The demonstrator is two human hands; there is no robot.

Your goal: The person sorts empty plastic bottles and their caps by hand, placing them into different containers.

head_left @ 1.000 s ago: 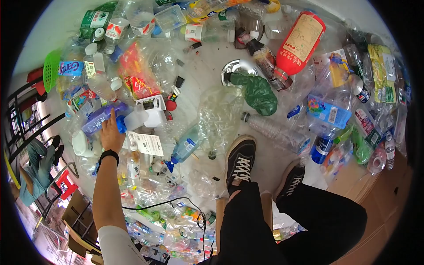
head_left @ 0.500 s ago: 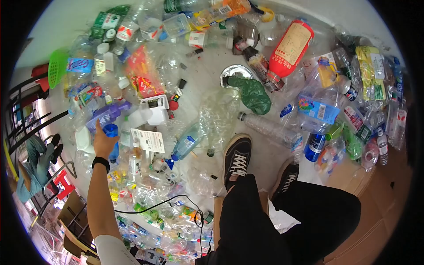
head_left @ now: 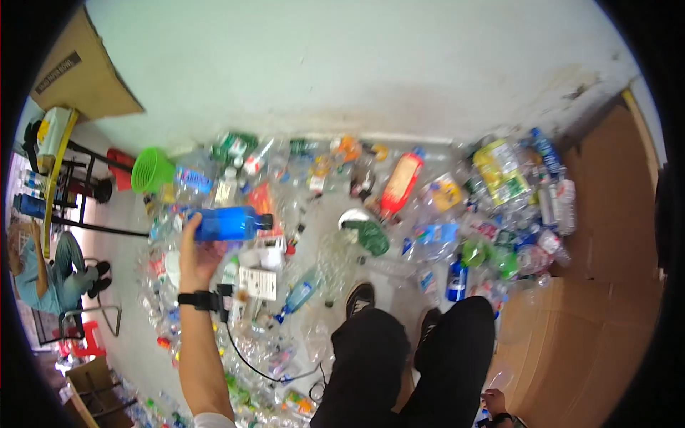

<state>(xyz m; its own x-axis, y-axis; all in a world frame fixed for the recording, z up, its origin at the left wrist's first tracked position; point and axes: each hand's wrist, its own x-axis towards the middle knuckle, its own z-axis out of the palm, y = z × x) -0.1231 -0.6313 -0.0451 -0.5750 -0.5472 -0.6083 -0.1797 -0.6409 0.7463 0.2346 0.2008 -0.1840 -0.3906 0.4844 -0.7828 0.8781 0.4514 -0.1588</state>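
Note:
A blue plastic bottle (head_left: 227,224) with a dark cap end lies sideways in my left hand (head_left: 200,255), raised over the littered floor. The fingers wrap round its left part, and a black band with a cable is on the wrist. At the bottom edge, beside my right thigh, my right hand (head_left: 494,401) shows small and partly cut off; its fingers look curled round something small and unclear. Near my feet lie a green crumpled bottle (head_left: 368,237), a red bottle (head_left: 402,184) and a pale blue bottle (head_left: 300,291).
Many plastic bottles cover the floor between the wall (head_left: 357,64) and my legs. A green basket (head_left: 152,170) stands at the left, near a dark-framed table. Cardboard (head_left: 606,200) lines the right side. Another person (head_left: 53,274) sits at the far left.
My left hand has closed on the blue bottle and lifted it off the pile. The view has tilted up, showing more wall. My right hand has come into view at the bottom.

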